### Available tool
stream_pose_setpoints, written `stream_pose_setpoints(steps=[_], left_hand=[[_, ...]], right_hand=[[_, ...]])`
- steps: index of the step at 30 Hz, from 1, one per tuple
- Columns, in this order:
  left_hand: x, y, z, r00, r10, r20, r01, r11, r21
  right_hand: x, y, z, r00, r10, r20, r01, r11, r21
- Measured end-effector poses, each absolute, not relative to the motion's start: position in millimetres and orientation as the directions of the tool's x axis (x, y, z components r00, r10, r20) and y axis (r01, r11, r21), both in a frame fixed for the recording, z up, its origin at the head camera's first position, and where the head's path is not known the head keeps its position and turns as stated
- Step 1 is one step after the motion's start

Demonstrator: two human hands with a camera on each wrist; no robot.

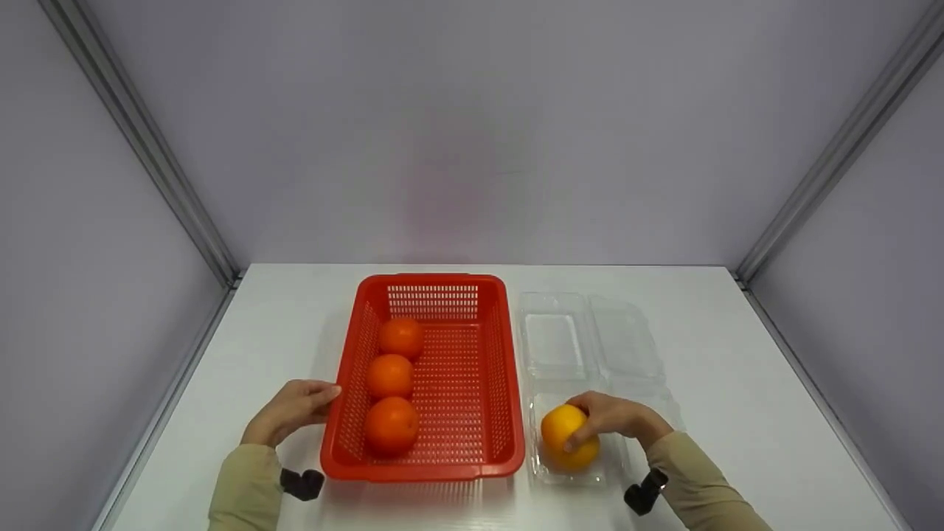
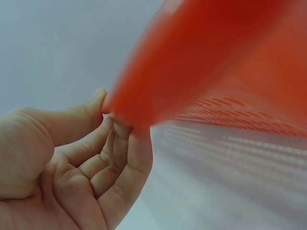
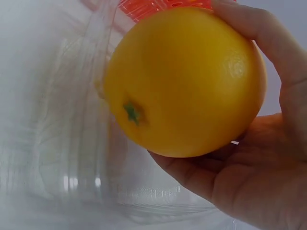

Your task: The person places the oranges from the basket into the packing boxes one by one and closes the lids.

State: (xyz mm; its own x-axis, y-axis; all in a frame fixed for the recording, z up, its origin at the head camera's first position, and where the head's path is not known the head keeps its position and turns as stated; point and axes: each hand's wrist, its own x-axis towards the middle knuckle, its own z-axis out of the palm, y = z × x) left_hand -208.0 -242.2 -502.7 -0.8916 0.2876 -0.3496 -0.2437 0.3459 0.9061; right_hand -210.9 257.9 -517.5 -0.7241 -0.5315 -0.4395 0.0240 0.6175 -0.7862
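Observation:
A red slotted basket [image 1: 487,369] stands in the middle of the white table with three oranges [image 1: 391,376] lined up along its left side. My left hand [image 1: 295,409] grips the basket's left rim [image 2: 144,103], thumb on top and fingers curled beneath. To the right lies an opened clear plastic clamshell box [image 1: 590,346]. My right hand [image 1: 616,417] holds a yellow-orange fruit [image 1: 566,436] in the box's nearest compartment; in the right wrist view the fruit [image 3: 184,81] fills the frame, cupped in palm and fingers, stem mark facing the camera.
The white table [image 1: 737,369] is enclosed by grey walls with metal corner posts [image 1: 147,147]. Bare table lies on both sides of the basket and box and behind them. A black wrist-camera mount [image 1: 645,493] shows at each sleeve.

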Motion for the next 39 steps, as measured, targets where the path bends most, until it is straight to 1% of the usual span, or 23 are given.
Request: stream_pose_setpoints(steps=[7, 12, 15, 27, 39], left_hand=[[-208, -242, -504, -0.895, 0.282, -0.347, -0.240, 0.351, 0.905], [-208, -242, -505, -0.899, 0.261, -0.351, -0.239, 0.378, 0.894], [-209, -242, -505, -0.898, 0.265, -0.351, -0.237, 0.378, 0.895], [-209, -242, -505, -0.898, 0.260, -0.356, -0.251, 0.362, 0.898], [-209, -242, -506, -0.901, 0.236, -0.364, -0.262, 0.375, 0.890]], right_hand=[[-210, 252, -518, -0.701, -0.518, -0.489, 0.016, 0.675, -0.738], [-210, 249, -520, -0.703, -0.480, -0.525, 0.010, 0.731, -0.682], [-209, 248, -521, -0.703, -0.475, -0.528, 0.004, 0.741, -0.672], [-208, 242, -520, -0.696, -0.446, -0.563, 0.050, 0.752, -0.658], [-209, 245, -520, -0.675, -0.471, -0.567, 0.075, 0.721, -0.689]])
